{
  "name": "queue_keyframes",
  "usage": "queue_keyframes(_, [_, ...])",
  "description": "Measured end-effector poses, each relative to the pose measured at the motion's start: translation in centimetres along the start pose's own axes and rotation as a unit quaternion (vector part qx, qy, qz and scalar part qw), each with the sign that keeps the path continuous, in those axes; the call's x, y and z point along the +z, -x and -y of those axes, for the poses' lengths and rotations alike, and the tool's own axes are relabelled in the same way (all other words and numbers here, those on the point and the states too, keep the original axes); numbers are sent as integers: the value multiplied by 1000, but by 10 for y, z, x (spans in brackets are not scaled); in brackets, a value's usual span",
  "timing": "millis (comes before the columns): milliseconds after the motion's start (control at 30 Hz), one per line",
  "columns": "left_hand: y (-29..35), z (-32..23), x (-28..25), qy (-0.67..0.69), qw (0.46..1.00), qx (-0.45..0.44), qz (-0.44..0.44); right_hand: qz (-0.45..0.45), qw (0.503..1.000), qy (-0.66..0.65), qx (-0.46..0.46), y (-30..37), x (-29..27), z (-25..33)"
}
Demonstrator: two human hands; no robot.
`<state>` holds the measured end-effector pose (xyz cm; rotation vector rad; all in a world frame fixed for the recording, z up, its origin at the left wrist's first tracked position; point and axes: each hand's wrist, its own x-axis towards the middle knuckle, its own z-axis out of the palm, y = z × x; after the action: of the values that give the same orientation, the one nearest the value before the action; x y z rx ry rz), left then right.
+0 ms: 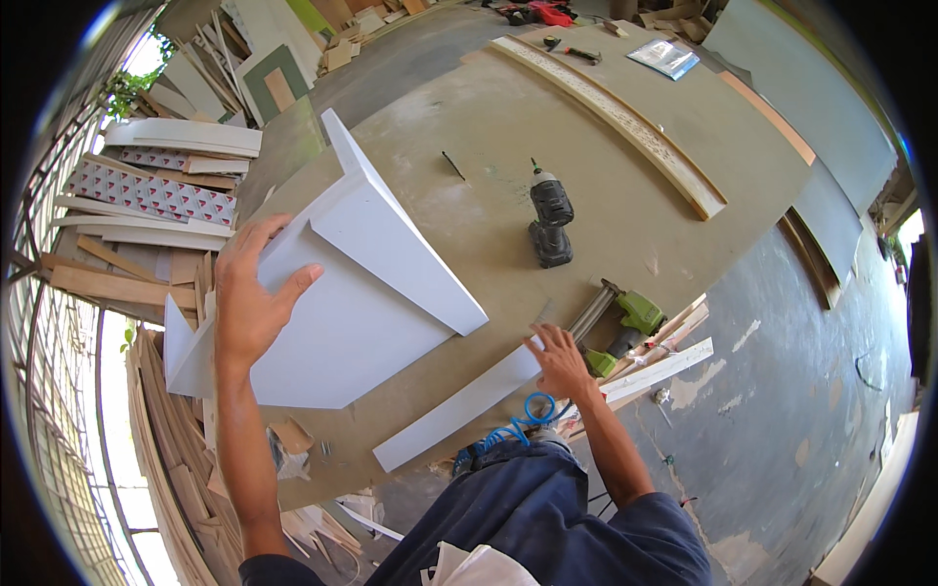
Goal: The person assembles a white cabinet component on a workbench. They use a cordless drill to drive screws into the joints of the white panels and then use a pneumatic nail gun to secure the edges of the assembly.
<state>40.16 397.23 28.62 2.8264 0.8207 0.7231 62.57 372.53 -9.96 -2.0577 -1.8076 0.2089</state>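
Observation:
A white panel assembly point(332, 327), a flat board with raised sides and a tapered flap, lies at the left of the table. My left hand point(256, 298) grasps its left side, fingers over the outer edge and thumb on the inner face. In front of me is a long white strip point(454, 410), slanting toward the right. My right hand point(564, 363) has its bent fingers on the far end of that strip. Right beside this hand lies a green and black nail gun point(625, 327). A coiled blue air hose point(532, 410) runs below the hand, near my waist.
A black cordless drill point(550, 215) stands mid-table point(420, 156), near a loose bit point(453, 166). Farther back lie a long curved wooden piece point(616, 122), a hammer point(583, 56) and a packet point(664, 59). Board offcuts point(156, 190) are stacked left; white strips point(664, 366) lie right.

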Motion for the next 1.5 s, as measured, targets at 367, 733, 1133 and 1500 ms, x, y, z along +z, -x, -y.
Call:
queue_keyframes(367, [65, 38, -53, -43, 989, -137, 29, 101, 990, 58, -84, -30, 28, -31])
queue_keyframes(733, [94, 55, -62, -59, 990, -122, 23, 178, 943, -279, -35, -55, -60, -16])
queue_keyframes(1133, [114, 88, -105, -62, 982, -172, 40, -17, 755, -655, 17, -79, -117, 146])
queue_keyframes(1500, [198, 186, -134, -72, 994, -71, -46, -106, 805, -539, -226, -154, -165, 321])
